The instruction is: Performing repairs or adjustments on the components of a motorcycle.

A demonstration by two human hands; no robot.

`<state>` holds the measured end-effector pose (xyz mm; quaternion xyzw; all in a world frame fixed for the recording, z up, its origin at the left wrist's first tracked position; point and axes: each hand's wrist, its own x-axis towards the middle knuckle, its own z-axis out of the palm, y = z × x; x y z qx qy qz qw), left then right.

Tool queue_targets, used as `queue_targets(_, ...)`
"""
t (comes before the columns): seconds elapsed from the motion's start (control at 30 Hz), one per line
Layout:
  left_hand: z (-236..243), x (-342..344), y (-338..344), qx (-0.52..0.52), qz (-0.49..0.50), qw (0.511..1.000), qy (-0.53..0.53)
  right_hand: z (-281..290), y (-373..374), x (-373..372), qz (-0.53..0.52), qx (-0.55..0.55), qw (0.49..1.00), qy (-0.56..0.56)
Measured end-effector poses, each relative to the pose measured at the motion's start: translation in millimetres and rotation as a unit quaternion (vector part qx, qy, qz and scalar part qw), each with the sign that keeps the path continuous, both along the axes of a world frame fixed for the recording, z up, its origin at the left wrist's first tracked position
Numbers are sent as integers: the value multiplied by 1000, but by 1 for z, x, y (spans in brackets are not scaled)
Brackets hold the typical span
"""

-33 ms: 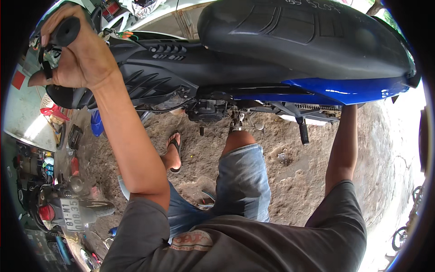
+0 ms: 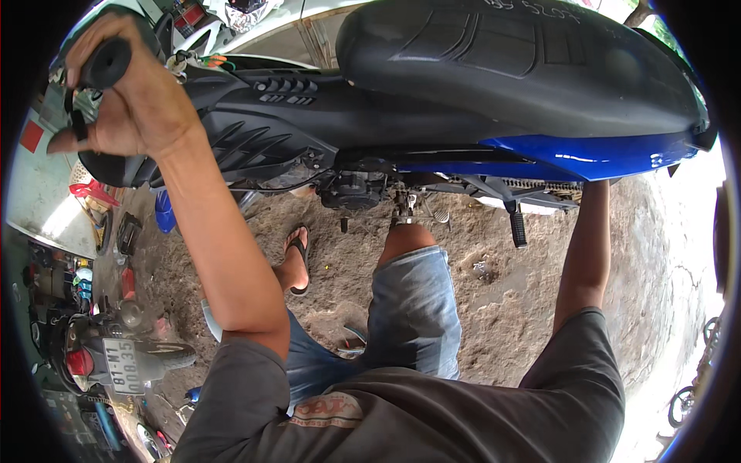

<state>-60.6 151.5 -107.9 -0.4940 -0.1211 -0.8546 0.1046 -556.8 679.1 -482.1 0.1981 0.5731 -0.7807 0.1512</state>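
Observation:
A motorcycle with a long black seat [image 2: 494, 69] and a blue side panel [image 2: 602, 154] spans the upper part of the head view. At the far left, my left hand [image 2: 143, 108] is closed round the black handlebar grip [image 2: 106, 63]. A dark lever [image 2: 76, 116] runs beside its fingers. My right forearm [image 2: 588, 247] reaches up to the lower edge of the blue panel near the rear. The right hand itself is hidden behind that panel, so its fingers do not show. My knee stands close to the engine [image 2: 355, 189] and the footpeg [image 2: 517, 224].
Rough bare ground [image 2: 494, 293] lies below the motorcycle. Another motorcycle [image 2: 93, 355] with a red tail light stands at the lower left. Tools and parts lie along the left side, among them a red object [image 2: 127, 284]. More wheels [image 2: 683, 405] show at the right edge.
My left hand and the handlebar grip have shifted slightly left and down. My right arm stays nearly where it was.

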Motion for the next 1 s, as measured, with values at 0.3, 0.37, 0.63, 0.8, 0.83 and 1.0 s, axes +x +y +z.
queue_targets(0.3,-7,1,-5,16,-28,999,7,25,92,-63,-40,21,999,8)
queue_targets(0.37,-9,-6,-2,19,-38,999,3,29,94,-58,-42,21,999,6)
queue_targets(0.63,-6,-1,0,37,-21,999,-7,20,-21,59,-39,22,999,-8)
queue_targets(0.8,-7,-1,11,59,-52,997,-7,18,26,22,-49,28,998,-12)
queue_targets(0.83,-6,4,7,57,-48,997,-9,14,33,12,-47,26,998,-14)
queue_targets(1.0,-9,4,1,42,-39,998,-9,19,99,-56,-60,31,998,-8)
